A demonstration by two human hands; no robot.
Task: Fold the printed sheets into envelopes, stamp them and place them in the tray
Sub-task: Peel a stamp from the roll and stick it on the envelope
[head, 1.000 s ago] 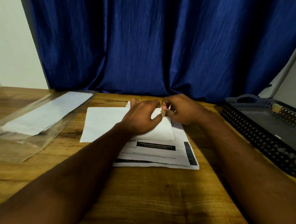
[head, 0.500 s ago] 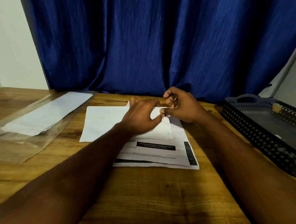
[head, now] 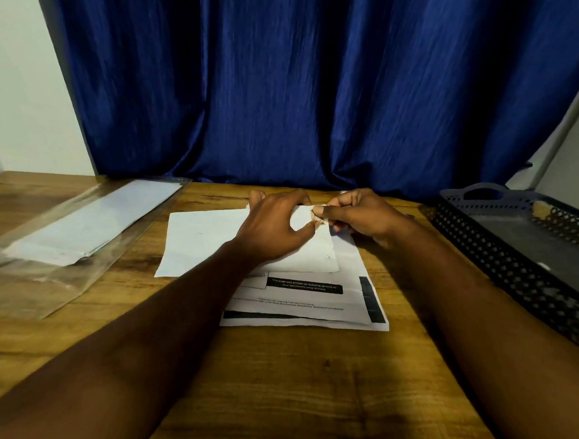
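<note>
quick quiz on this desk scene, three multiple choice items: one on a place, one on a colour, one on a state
1. Where on the table is the tray? A left side B right side C middle
2. What colour is the curtain? A red B blue C green
3. What are the left hand and right hand doing? A lying flat, apart B both in the tray C together pinching a small piece over the envelope
Answers: 1 B, it sits at the table's right edge; 2 B, deep blue folds behind the table; 3 C, fingertips meet at the envelope's far right corner.
</note>
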